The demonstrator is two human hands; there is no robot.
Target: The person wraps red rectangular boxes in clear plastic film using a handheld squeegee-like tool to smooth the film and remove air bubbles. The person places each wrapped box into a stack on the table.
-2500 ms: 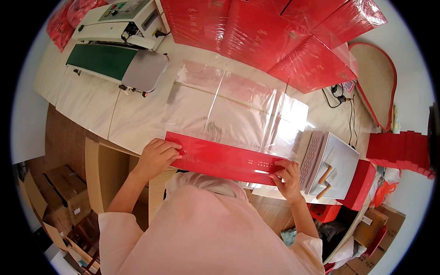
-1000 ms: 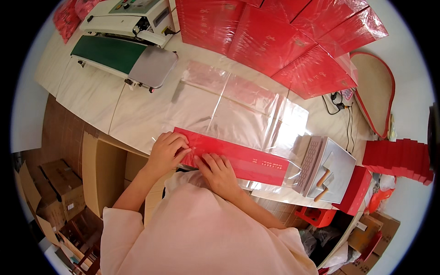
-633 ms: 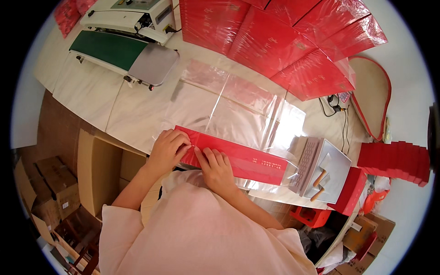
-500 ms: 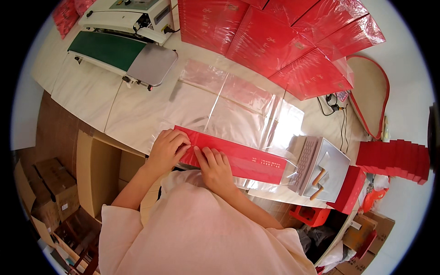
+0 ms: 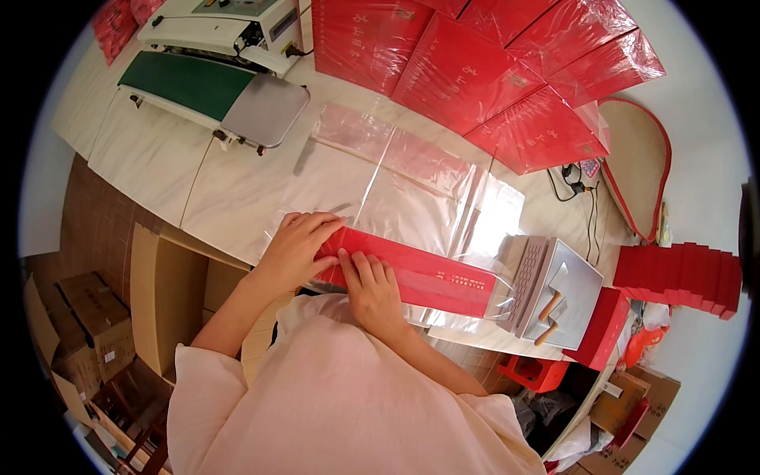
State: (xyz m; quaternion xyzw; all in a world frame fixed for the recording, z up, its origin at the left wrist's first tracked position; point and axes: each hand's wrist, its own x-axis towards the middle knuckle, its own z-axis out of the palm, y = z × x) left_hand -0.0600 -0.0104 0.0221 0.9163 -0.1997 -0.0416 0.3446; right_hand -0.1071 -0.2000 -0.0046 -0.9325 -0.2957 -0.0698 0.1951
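A long red box (image 5: pixel 419 273) in a clear plastic bag lies along the table's near edge. My left hand (image 5: pixel 299 247) is wrapped over its left end, fingers at the far edge and thumb on the near side. My right hand (image 5: pixel 372 291) rests on the box just beside it, fingers stretched out and lying on the surface. Loose clear film sticks out past the box's right end. Beyond the box, flat clear plastic bags (image 5: pixel 412 198) are spread on the table.
Red film-wrapped boxes (image 5: pixel 459 75) are stacked at the back. A sealing machine with a green belt (image 5: pixel 186 83) stands at the far left. Wooden-handled tools (image 5: pixel 552 305) lie on a grey panel at right, near stacked red pieces (image 5: pixel 677 277). An open carton (image 5: pixel 162 301) stands below left.
My left hand has shifted slightly right and away from me, its fingers now reaching over the end of the box. My right hand has barely moved.
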